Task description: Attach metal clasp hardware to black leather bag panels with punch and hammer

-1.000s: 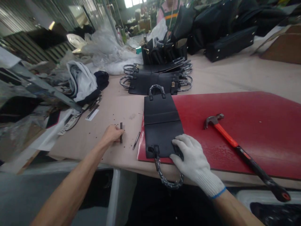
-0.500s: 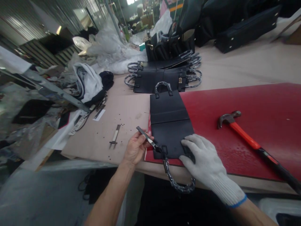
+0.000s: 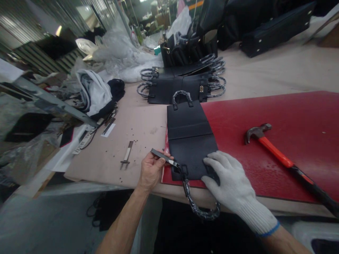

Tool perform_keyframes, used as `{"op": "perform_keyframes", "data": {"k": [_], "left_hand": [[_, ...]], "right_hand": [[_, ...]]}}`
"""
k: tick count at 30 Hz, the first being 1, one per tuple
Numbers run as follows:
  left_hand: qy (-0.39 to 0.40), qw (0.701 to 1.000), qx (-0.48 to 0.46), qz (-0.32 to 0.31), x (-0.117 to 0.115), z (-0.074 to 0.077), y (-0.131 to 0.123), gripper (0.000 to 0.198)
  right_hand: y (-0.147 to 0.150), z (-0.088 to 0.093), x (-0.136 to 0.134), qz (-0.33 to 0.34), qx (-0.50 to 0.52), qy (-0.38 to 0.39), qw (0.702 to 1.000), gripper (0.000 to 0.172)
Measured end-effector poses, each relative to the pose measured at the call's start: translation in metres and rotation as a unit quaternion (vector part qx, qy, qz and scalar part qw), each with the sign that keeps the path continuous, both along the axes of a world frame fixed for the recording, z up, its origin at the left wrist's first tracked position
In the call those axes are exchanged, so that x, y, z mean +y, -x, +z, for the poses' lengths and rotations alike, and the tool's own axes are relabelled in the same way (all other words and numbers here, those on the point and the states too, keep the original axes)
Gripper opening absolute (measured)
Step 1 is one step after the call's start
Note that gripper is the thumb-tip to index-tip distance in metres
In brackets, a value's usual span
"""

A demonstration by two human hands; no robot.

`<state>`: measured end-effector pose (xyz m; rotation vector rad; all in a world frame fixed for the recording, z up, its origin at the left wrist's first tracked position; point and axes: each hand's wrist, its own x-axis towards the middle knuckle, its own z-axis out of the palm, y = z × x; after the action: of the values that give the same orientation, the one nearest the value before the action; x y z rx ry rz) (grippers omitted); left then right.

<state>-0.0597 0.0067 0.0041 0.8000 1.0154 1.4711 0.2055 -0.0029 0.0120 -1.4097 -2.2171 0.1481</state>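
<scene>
Head view shows me the bare left hand pinching a slim metal tool, its tip just beside the handle tab of the black panel. This panel lies on the red board; the gloved right hand, thumb and fingers spread, rests at its near right corner. Further right lies the hammer.

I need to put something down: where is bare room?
Bare: the red mat between black panel and hammer, beyond the right hand; the table between mat and black bag. Crowded: near the left hand, its metal tool and forked tool.
</scene>
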Motion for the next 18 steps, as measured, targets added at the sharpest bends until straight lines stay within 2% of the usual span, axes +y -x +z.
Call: {"op": "perform_keyframes", "data": {"k": [6,10,13,18], "left_hand": [[0.019,0.999,-0.032,-0.003,0.001,0.002,0.002,0.041],[0.027,0.999,-0.021,-0.007,0.003,0.005,0.002,0.044],[0.021,1.000,0.015,-0.019,0.004,0.006,-0.003,0.042],[-0.010,0.990,0.131,-0.050,0.002,0.010,-0.020,0.031]], "right_hand": [[0.000,0.000,-0.001,-0.003,0.005,-0.004,1.000,0.037],[0.000,0.000,0.000,-0.003,0.009,0.003,1.000,0.037],[0.000,0.001,-0.001,0.000,0.012,0.007,1.000,0.038],[0.001,0.003,-0.003,-0.004,0.020,0.025,0.999,0.040]]}}
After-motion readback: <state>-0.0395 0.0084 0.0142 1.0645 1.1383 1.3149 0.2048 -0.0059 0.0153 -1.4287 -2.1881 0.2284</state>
